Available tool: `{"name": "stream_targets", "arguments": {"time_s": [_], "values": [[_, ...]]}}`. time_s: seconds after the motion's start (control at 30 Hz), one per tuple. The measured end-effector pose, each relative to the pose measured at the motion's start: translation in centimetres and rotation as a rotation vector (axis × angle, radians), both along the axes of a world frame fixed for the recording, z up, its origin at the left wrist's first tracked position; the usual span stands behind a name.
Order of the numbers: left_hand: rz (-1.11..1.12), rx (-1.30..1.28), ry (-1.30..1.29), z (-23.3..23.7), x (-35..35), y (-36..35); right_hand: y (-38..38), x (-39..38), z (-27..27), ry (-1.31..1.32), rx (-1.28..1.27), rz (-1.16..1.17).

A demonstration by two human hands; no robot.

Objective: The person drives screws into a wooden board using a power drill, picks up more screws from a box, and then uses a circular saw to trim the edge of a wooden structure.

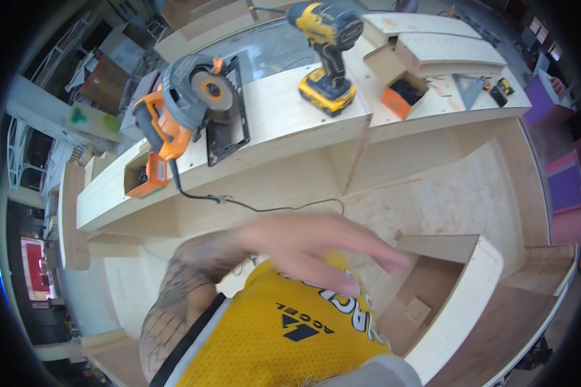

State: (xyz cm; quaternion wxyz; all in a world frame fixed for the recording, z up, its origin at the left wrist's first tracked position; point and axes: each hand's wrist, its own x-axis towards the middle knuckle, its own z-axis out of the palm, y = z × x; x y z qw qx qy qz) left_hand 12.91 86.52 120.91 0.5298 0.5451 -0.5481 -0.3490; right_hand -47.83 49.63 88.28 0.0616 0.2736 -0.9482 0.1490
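My left hand [310, 248] is in front of my yellow jersey, its back up and slightly blurred by motion. Its fingers stretch to the right with the thumb apart, and I see nothing held in it. Beyond it, a dark power cord runs along the wooden surface from an orange and grey circular saw [190, 97] on the ledge. A yellow and black cordless drill [326, 55] stands upright on its battery, right of the saw. My right hand is out of sight.
Small orange boxes of dark screws stand on the ledge, one left [147, 175] and one right [403, 97]. A triangular square [468, 90] lies further right. An open wooden compartment [455, 309] with a raised rim is at my lower right.
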Motion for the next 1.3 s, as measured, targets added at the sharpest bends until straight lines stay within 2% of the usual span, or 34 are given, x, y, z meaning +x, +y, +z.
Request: {"name": "stream_targets", "arguments": {"time_s": [0.03, 0.07, 0.1, 0.13, 0.17, 0.23, 0.27, 0.33, 0.37, 0.43, 0.5, 0.53, 0.57, 0.6, 0.63, 0.73, 0.83, 0.93, 1.03, 1.07, 1.13, 1.17, 1.2, 1.27, 1.3], "values": [[0.209, -0.067, -0.009, 2.8, 0.3, 5.0, -0.6, 0.4, -0.1, 0.014, 0.006, 0.029], [0.476, -0.158, -0.154, 4.0, 0.5, 10.4, -1.1, 0.8, -0.1, 0.023, 0.010, 0.047], [1.013, -0.311, -0.258, 4.4, -0.7, 13.8, -1.5, 1.0, -0.3, 0.028, 0.015, 0.066], [1.454, -0.292, -0.476, 5.7, 0.7, 16.8, -2.0, 1.2, -0.6, 0.028, 0.023, 0.077], [1.754, -0.324, -0.510, 5.5, 2.2, 19.3, -2.3, 1.3, -0.7, 0.037, 0.032, 0.095], [2.056, 0.009, -0.421, 2.7, 4.4, 25.4, -3.1, 1.3, -1.2, 0.045, 0.055, 0.135], [2.037, 0.004, -0.414, 1.7, 5.2, 26.4, -3.4, 1.1, -1.6, 0.046, 0.071, 0.154], [1.631, -0.342, 0.455, -0.2, 7.0, 27.5, -4.1, 0.8, -2.2, 0.047, 0.100, 0.198], [1.589, -0.329, 0.478, -1.1, 8.1, 29.6, -4.6, 0.8, -2.8, 0.049, 0.112, 0.237], [0.986, -0.312, 0.737, -3.4, 11.8, 35.0, -6.2, -0.1, -5.5, 0.061, 0.146, 0.322], [0.753, -0.399, 0.845, -4.3, 14.1, 37.1, -10.8, 0.3, -11.4, 0.146, 0.205, 0.461], [1.366, -0.392, 0.834, -0.8, 11.4, 30.0, -12.8, -0.8, -14.1, 0.205, 0.179, 0.522], [1.612, -0.384, 0.743, -0.3, 11.9, 28.6, -12.4, 3.7, -13.3, 0.273, 0.010, 0.574], [1.379, -0.335, 0.719, -2.1, 14.0, 33.3, -7.9, 11.7, -5.9, 0.249, -0.469, 0.835], [1.158, -0.299, 0.685, -3.8, 17.1, 37.4, -8.0, 14.4, -5.5, 0.131, -0.482, 0.855], [1.080, -0.381, 0.749, -4.6, 17.3, 36.1, -7.1, 20.7, -2.4, -0.078, -0.433, 1.051], [1.105, -0.414, 0.693, -4.9, 17.4, 35.5, -5.9, 24.3, 1.0, -0.122, -0.225, 1.141], [1.339, -0.420, 0.536, -4.3, 14.7, 32.4, -7.3, 23.9, 1.2, -0.112, -0.117, 1.139], [1.300, -0.432, 0.376, -2.6, 10.1, 30.4, -8.2, 22.3, 1.5, -0.135, -0.027, 1.137], [1.333, -0.454, 0.390, -1.8, 8.4, 29.7, -8.3, 22.1, 1.3, -0.136, -0.031, 1.132], [1.383, -0.503, 0.414, 1.5, 3.6, 26.9, -7.7, 21.2, 0.3, -0.060, -0.204, 1.267], [0.883, -0.425, 0.443, 1.1, 3.8, 31.9, -7.2, 21.2, 0.1, -0.195, -0.239, 1.308], [0.883, -0.422, 0.436, 2.3, 1.6, 31.1, -6.0, 21.9, 0.6, -0.333, -0.274, 1.341], [1.166, -0.325, 0.260, 7.0, -4.9, 27.7, -1.2, 24.9, 3.2, -0.794, -0.051, 1.286], [1.296, -0.275, 0.165, 8.2, -6.5, 26.8, 0.1, 25.5, 1.7, -1.031, 0.192, 1.176]]}}
